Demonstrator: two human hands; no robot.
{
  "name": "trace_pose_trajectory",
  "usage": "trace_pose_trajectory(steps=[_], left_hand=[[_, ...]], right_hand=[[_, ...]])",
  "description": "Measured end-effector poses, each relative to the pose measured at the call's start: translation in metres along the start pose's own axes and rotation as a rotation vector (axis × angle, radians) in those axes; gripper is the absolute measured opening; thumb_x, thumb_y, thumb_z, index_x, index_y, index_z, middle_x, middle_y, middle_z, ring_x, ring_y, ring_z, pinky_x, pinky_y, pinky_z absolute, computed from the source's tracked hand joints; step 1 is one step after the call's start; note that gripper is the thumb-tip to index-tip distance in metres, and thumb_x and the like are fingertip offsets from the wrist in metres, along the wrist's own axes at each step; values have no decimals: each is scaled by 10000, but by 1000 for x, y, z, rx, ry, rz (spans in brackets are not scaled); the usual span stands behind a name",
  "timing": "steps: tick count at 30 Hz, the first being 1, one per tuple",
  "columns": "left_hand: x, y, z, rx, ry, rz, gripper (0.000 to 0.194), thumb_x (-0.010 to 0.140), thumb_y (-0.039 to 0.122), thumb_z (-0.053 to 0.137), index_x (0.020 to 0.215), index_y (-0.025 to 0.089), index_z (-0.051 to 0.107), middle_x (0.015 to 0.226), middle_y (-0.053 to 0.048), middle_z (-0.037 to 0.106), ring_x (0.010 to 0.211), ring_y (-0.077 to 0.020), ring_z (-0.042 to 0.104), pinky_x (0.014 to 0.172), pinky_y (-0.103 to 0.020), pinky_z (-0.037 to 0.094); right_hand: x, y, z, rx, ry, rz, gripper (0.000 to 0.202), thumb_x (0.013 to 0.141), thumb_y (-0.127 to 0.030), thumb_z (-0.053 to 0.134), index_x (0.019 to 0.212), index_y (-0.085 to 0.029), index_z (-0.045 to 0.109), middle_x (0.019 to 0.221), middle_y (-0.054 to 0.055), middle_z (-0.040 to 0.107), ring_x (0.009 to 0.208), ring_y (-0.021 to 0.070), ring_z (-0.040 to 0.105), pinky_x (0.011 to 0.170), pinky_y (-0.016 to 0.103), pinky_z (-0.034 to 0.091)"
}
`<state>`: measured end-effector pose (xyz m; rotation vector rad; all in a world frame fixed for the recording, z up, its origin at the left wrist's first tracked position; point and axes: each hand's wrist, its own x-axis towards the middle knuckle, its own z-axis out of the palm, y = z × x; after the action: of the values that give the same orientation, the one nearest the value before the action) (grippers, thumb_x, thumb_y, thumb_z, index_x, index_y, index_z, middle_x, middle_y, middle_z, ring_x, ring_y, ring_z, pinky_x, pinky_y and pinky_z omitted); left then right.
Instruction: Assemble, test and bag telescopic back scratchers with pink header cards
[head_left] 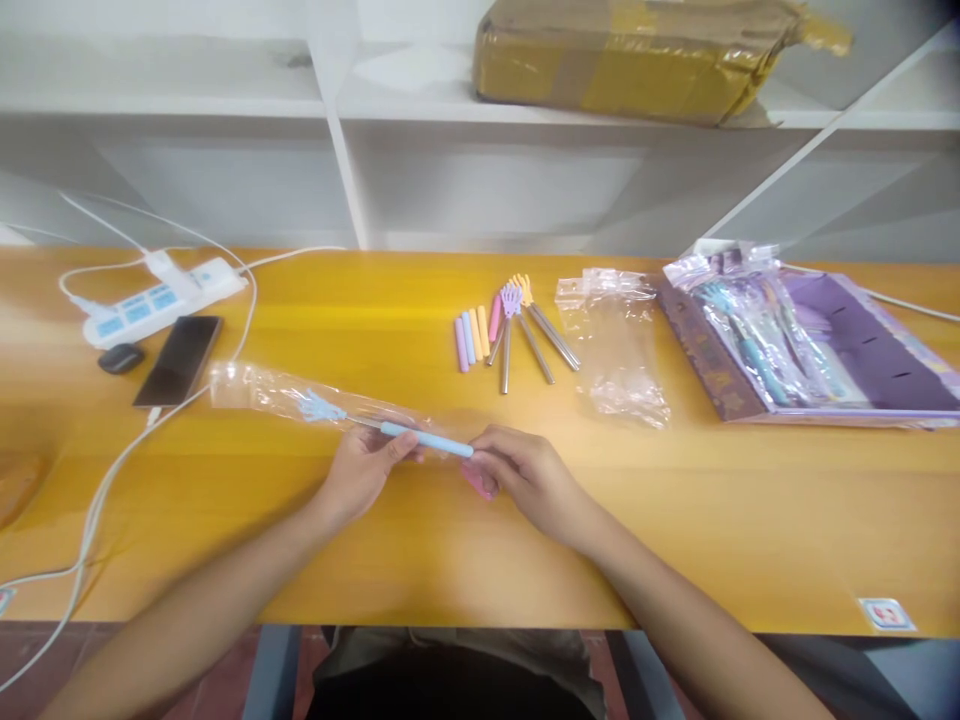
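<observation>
My left hand [367,463] is closed around a blue back scratcher [427,440] where its metal rod meets the light blue handle. Its hand-shaped blue head points left, with a long clear plastic sleeve [255,388] around or under it; I cannot tell which. The fingers of my right hand [525,480] pinch the handle's right end. Something small and pink [480,480] shows under those fingers, mostly hidden. Beyond my hands lie several metal rods with purple and yellow hand-shaped heads [511,300], beside a row of loose coloured handles [471,338].
Clear plastic bags [619,350] lie right of the rods. A purple box [885,350] holds packaged back scratchers [765,340]. At left are a power strip [165,300], a phone [178,362], a small black case [121,358] and white cables. A taped carton [630,60] sits on the shelf.
</observation>
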<state>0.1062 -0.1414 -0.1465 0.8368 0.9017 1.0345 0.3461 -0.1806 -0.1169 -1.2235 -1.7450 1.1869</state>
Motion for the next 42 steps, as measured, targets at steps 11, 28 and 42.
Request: trace_pose_trajectory(steps=[11, 28, 42], left_hand=[[-8, -8, 1, 228, -354, -64, 304, 940, 431, 761, 916, 130, 731, 780, -41, 695, 678, -142, 626, 671, -271, 505], [-3, 6, -4, 299, -391, -130, 385, 949, 484, 731, 1129, 150, 667, 869, -12, 636, 674, -118, 568, 639, -252, 474], [-20, 3, -1, 338, -559, -235, 582, 979, 700, 558, 1093, 150, 711, 1042, -94, 706, 984, -235, 634, 932, -385, 508]], right_hand=[[-9, 17, 27, -49, 149, -117, 272, 976, -374, 734, 1078, -229, 527, 923, 7, 591, 670, 118, 568, 587, 253, 498], [-12, 15, 9, -402, 2, -530, 51, 998, -207, 703, 1041, -206, 675, 1102, 81, 560, 913, 155, 625, 712, 273, 533], [-8, 10, 18, -212, -2, -496, 79, 1019, -199, 676, 1094, -199, 653, 930, 52, 709, 801, 148, 649, 733, 277, 531]])
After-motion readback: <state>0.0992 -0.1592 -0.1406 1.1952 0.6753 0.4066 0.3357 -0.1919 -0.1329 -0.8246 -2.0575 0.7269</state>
